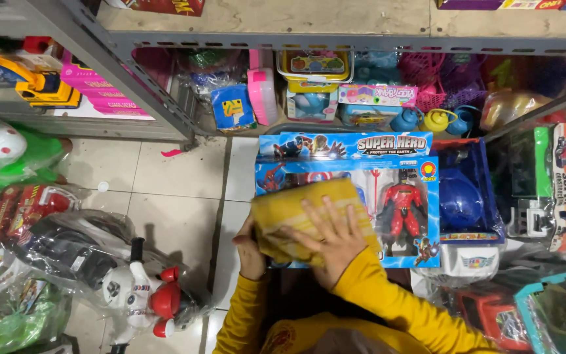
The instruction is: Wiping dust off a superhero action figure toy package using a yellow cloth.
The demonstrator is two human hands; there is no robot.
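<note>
Yellow cloth (309, 213), folded thick, lies flat on the clear front of a blue toy box (348, 203) that holds a red figure (401, 210). The box stands propped just in front of the lower shelf (335, 42), low over the tiled floor (178, 190). The right hand (332, 239) presses the cloth from above, fingers (335, 213) spread wide and flat, holding nothing but bearing down on it. The left hand (250, 252) grips the box's edge at about 8 o'clock of the cloth, fingers curled round the corner and partly hidden behind it.

Wiping seems to be the step in hand, and doing it well likely means keeping the palm flat so the cloth stays folded, and steadying the box firmly with the left hand so the thin window does not buckle. Strokes toward 3 o'clock would reach the uncovered pane over the figure. A bagged toy motorbike (145, 295) sits at 8 o'clock on the floor, and a blue helmet box (463, 196) touches the toy box at 3 o'clock.
</note>
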